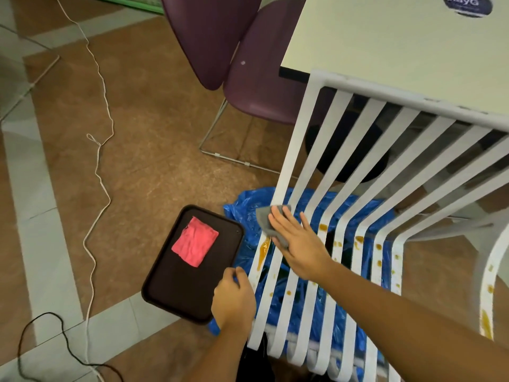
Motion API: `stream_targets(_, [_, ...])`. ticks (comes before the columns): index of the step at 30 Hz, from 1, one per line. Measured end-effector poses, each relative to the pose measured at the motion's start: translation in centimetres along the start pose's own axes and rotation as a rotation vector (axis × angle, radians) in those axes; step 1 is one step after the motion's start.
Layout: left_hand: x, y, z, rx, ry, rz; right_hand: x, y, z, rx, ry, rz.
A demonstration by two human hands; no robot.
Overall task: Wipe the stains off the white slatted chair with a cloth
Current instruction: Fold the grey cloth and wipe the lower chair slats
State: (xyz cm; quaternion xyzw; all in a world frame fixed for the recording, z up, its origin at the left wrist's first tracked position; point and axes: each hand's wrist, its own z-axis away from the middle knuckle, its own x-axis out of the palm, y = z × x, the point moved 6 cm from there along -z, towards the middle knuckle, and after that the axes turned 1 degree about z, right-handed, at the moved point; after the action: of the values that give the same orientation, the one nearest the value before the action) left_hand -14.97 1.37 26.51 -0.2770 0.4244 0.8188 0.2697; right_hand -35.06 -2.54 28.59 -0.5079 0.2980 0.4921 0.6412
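"Head view is looking down at what, right now?"

"A white slatted chair [300,128] is standing over a blue plastic sheet [242,216], with its top rail sitting just beside the edge of a pale table [385,45]. Orange-brown stains [323,226] are dotting the slats where seat and back are meeting. More are running down the right-hand edge."

"And the right hand?"

"The right hand [298,244] is lying flat with its fingers straight, pressing a grey cloth [264,219] onto the leftmost slats at the bend. It is not curling round the cloth, only pushing down on it. A long streak is marking the outer slat just below the cloth."

"What is the left doing?"

"The left hand [234,296] is gripping the outermost slat near the seat's front, with its fingers curling over the edge."

"Is anything lying beside the chair?"

"A dark tray [179,293] is sitting on the floor just left of the seat. A pink cloth [195,241] is lying in the tray's far half. Two purple chairs [264,86] are standing behind. A white cord [97,161] is trailing across the brown floor, and a black cable [46,314] is looping at the lower left."
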Motion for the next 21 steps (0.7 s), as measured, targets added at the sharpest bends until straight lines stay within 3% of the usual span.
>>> stream_targets(5, [-0.3,0.4,0.2,0.025,0.041,0.008,-0.5,0.4,0.5,-0.058,-0.032,0.089])
stream_targets(12, [-0.5,0.5,0.3,0.039,0.063,0.04,-4.4,3.3,-3.6,0.048,0.025,0.127])
stream_targets(17, [-0.6,0.1,0.4,0.021,0.086,0.015,-1.7,-0.7,-0.3,0.116,-0.037,-0.073])
stream_targets(21, [-0.5,0.2,0.4,0.016,0.098,-0.013,0.8,-2.4,2.7,0.024,-0.137,0.016])
